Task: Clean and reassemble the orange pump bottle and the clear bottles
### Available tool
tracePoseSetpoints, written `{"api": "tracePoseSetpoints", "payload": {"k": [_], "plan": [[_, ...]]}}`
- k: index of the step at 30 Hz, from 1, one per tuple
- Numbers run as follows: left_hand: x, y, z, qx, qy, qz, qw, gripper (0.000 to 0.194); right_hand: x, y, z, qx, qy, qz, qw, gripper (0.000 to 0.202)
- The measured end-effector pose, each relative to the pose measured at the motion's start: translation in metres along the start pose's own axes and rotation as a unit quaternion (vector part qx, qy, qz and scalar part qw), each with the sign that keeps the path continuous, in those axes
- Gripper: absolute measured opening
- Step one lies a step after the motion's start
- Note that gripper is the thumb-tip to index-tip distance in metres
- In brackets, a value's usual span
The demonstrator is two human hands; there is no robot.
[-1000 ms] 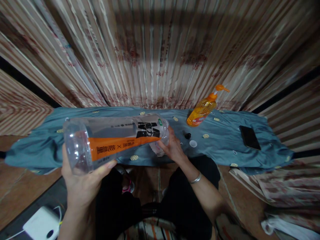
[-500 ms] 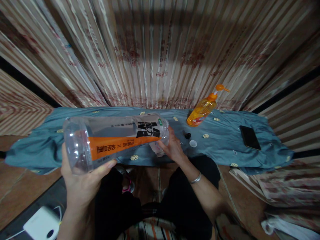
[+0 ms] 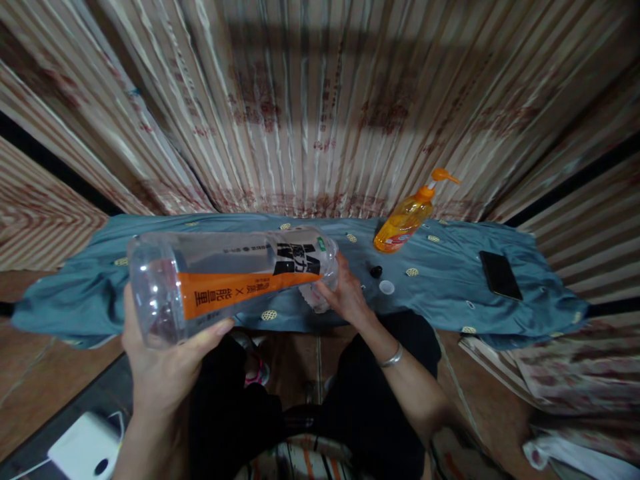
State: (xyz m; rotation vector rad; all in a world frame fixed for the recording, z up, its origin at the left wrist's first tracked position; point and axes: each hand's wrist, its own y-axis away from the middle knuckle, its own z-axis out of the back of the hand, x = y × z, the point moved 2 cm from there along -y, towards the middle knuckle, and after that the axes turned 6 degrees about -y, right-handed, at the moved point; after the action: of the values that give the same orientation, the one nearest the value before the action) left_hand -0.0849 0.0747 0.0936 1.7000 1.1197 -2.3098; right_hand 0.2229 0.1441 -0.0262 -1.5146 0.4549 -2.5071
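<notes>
A big clear plastic bottle (image 3: 250, 250) with an orange and black label lies nearly level in the air above the cloth. Around its base end is my left hand (image 3: 170, 353), the thumb along the underside. My right hand (image 3: 345, 290) closes at the bottle's neck, which its fingers partly hide. Below the neck, close to my right thumb, a clear crumpled-looking item (image 3: 315, 300) shows in part; I cannot tell its kind. To the right of that hand a small black cap-like piece (image 3: 376, 271) and a white round disc (image 3: 387, 287) rest on the cloth.
An orange pump bottle (image 3: 404, 223) stands toward the back of the blue-green cloth (image 3: 440, 303). Farther right lies a black phone (image 3: 500, 275). A patterned curtain (image 3: 320, 120) hangs behind. At the lower left, a white device (image 3: 85, 447) with a cable sits on a dark surface.
</notes>
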Motion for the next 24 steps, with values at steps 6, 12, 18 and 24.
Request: {"api": "tracePoseSetpoints", "payload": {"k": [6,12,18,24], "plan": [[0.0020,-0.0020,0.0021,0.005,-0.015,-0.016,1.000,0.098,0.0007,-0.0002,0.0007,-0.001,0.003,0.005,1.000,0.086],[0.0021,-0.0010,0.0023,0.009,-0.022,-0.009,1.000,0.099,0.0005,0.0000,0.0002,-0.003,0.003,-0.005,1.000,0.086],[0.0005,-0.0030,0.0023,0.004,-0.019,-0.028,0.999,0.098,-0.0001,-0.0005,0.0002,0.001,0.003,-0.001,1.000,0.084],[0.0041,-0.0050,0.0035,0.007,-0.035,-0.025,0.999,0.103,0.0002,-0.0006,0.0009,0.001,0.003,0.004,1.000,0.085]]}}
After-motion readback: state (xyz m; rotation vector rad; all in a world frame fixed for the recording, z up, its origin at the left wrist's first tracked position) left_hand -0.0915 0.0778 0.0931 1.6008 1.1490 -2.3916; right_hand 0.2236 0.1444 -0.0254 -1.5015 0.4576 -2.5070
